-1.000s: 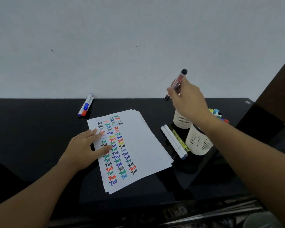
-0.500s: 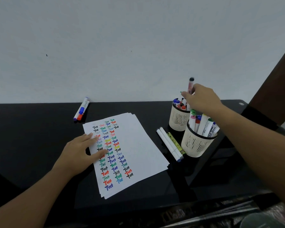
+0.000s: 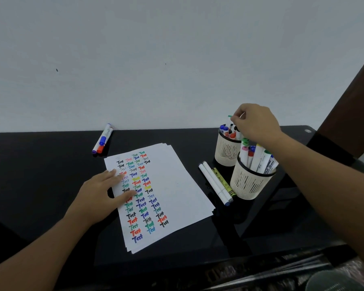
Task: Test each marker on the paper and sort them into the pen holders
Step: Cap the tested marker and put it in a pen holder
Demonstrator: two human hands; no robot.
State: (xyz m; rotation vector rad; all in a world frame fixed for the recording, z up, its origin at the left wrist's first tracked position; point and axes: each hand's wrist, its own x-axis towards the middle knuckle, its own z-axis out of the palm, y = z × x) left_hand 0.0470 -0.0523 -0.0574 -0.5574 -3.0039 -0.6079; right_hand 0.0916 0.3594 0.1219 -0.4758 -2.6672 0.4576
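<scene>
Two pen holders sit at the right of the frame, and the right hand (image 3: 254,121) is over the rear pen holder (image 3: 227,152), fingers curled down among the marker tops. Whether it's pinching one or has just let go I honestly can't tell, the fingertips hide it. A thin green-tipped marker (image 3: 228,120) pokes up just beside the fingers.

If that's a drop-in, I'd say let the marker slide straight down between the others instead of jamming it, since that cup looks crowded and light enough to tip. Then lift the hand straight up so it doesn't drag neighbours out.

The left hand (image 3: 101,194) lies flat with fingers spread and straight, pressing on the left edge of the paper (image 3: 177,185) in the middle of the frame, holding nothing. Good habit, keeps the stack from sliding.

The front pen holder (image 3: 248,183) is packed too. Three loose markers (image 3: 216,183) lie between paper and cups, and two more markers (image 3: 102,139) lie at the upper left of the sheet near the wall, so probably five left to test.

Surface is a glossy black table (image 3: 40,175), pushed against a plain pale wall (image 3: 156,59), with something dark brown at the far right edge
</scene>
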